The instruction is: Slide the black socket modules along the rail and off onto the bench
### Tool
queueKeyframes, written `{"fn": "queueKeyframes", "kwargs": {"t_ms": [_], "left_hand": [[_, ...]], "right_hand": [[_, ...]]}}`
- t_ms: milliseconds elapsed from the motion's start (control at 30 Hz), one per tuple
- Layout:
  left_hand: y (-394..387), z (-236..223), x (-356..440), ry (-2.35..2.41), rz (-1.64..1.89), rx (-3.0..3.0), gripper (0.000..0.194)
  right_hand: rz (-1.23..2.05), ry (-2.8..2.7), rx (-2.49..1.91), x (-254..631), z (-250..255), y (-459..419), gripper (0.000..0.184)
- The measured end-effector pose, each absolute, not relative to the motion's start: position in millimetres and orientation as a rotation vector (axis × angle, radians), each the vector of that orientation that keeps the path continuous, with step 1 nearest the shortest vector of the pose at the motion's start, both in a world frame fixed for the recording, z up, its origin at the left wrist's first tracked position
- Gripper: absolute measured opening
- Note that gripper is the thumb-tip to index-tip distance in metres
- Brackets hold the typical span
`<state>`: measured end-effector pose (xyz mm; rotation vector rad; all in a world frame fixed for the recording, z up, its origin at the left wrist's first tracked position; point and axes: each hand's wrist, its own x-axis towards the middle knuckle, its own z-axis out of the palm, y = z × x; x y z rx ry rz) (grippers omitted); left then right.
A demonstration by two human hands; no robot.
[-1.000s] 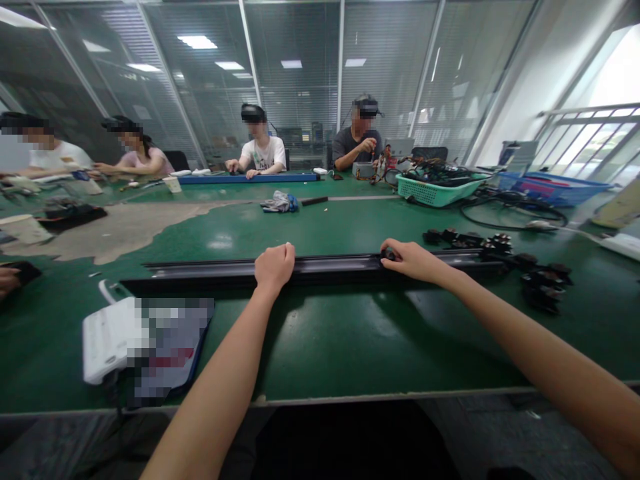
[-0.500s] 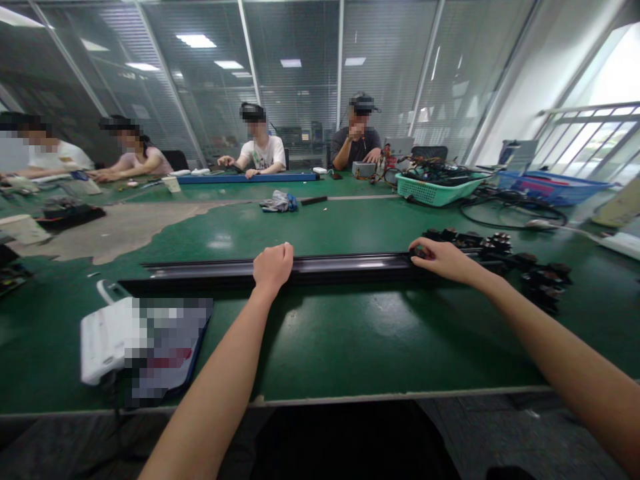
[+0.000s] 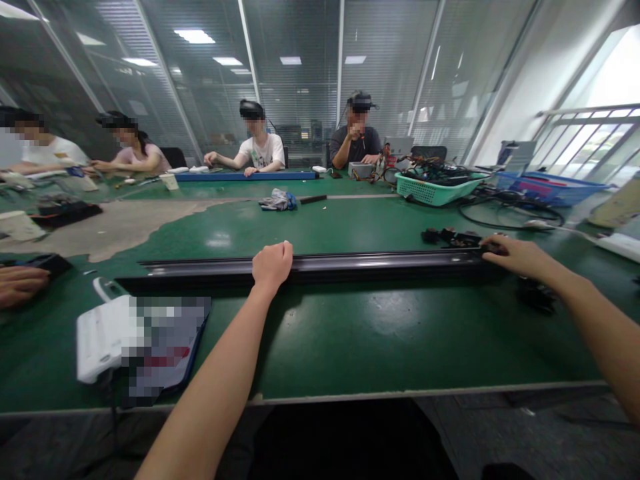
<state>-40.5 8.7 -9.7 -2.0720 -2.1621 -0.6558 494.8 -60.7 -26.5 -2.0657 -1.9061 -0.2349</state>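
Rail (image 3: 370, 261), long and black, lying under our left hand (image 3: 273, 267) — fist closed round it — and stretching rightward to our right hand (image 3: 510, 255), pinched on a small dark piece (image 3: 486, 249), black parts (image 3: 450, 237) just beyond that hand.

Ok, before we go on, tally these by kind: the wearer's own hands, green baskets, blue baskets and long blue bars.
Wearer's hands: 2 (left hand, right hand)
Green basket: 1
Blue basket: 1
Long blue bar: 1
Total: 5
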Motion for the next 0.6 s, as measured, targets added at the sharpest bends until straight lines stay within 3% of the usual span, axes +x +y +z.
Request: {"fn": "queueKeyframes", "kwargs": {"t_ms": [267, 467, 533, 600], "left_hand": [[11, -13, -41, -2.171, -0.656, -2.067, 0.064], [10, -12, -40, -2.169, -0.664, -2.068, 0.063], [10, -12, -40, -2.160, -0.661, -2.075, 0.064], [9, -12, -40, -2.154, -0.654, -2.077, 0.064]], "right_hand": [[-0.514, -1.819, -2.237, 552, -31, -59, 0.034], [-0.431, -1.587, -2.690, 555, -17, -37, 0.052], [-0.597, -1.697, -2.529, 516, -9, -37, 0.042], [-0.510, -1.900, -2.191, 462, -3, -39, 0.031]]}}
